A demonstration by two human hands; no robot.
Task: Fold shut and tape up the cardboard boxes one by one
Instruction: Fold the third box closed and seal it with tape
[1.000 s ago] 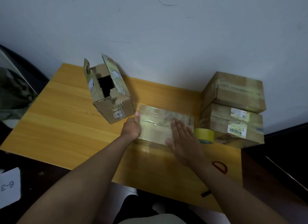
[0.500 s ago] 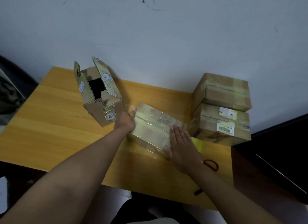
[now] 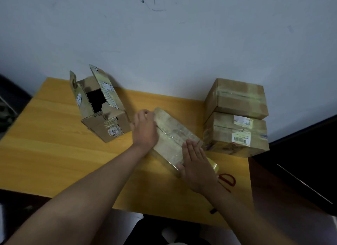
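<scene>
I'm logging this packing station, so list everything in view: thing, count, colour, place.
taped box: 1, brown, table centre, askew.
open box: 1, brown, back left, flaps up.
stacked boxes: 2, brown, taped, back right.
tape roll: 1, yellow, behind right hand.
scissors: 1, red handles, front right.
table: 1, yellow wood.
wall: 1, grey-white, scuffed.
left hand: grips taped box's far end.
right hand: flat on near end.

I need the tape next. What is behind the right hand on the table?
A yellow tape roll peeks out past the right hand, with red scissors nearer. The hand covers most of the roll.
</scene>
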